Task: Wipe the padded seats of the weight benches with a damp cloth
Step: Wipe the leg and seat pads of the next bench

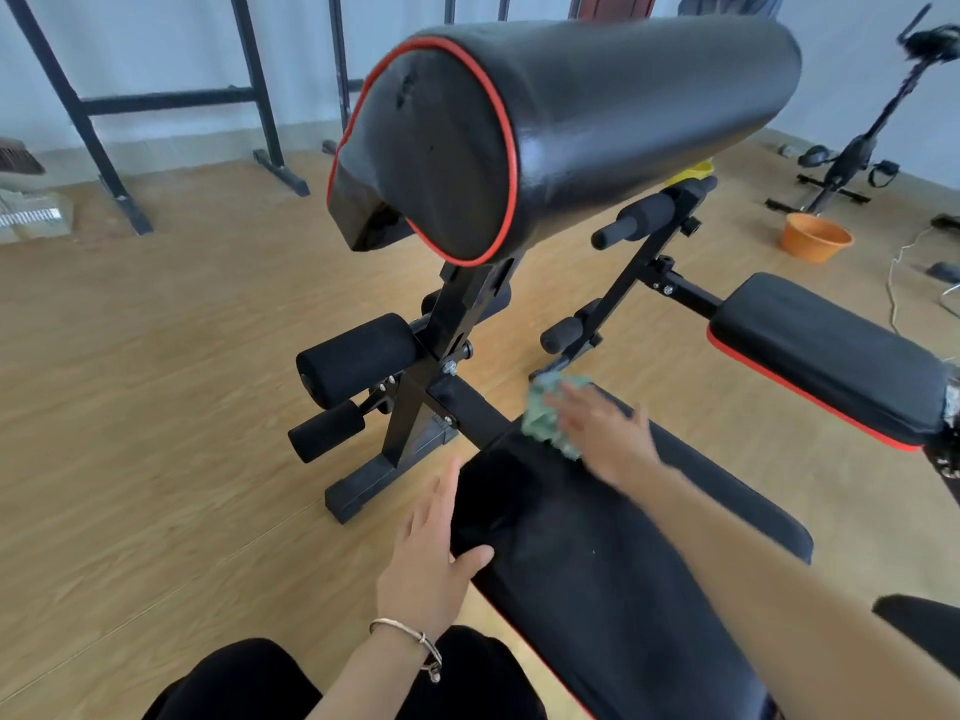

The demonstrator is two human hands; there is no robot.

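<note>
A black padded bench seat [587, 558] runs from the lower middle toward the bench's upright frame. At its far end my right hand [602, 433] presses a green cloth [545, 413] flat on the padding; the hand is blurred. My left hand [431, 553], a bracelet on its wrist, rests open against the seat's left edge with the thumb on top. A second black seat with red trim [831, 356] lies to the right. A large black padded roller with red piping [561, 127] stands above the frame.
Black foam leg rollers [358, 363] and the steel frame foot [363, 485] stand left of the seat on the wooden floor. An orange basin [815, 236] sits at the right rear, an exercise bike [857, 148] behind it. Black racks [171, 101] line the back wall.
</note>
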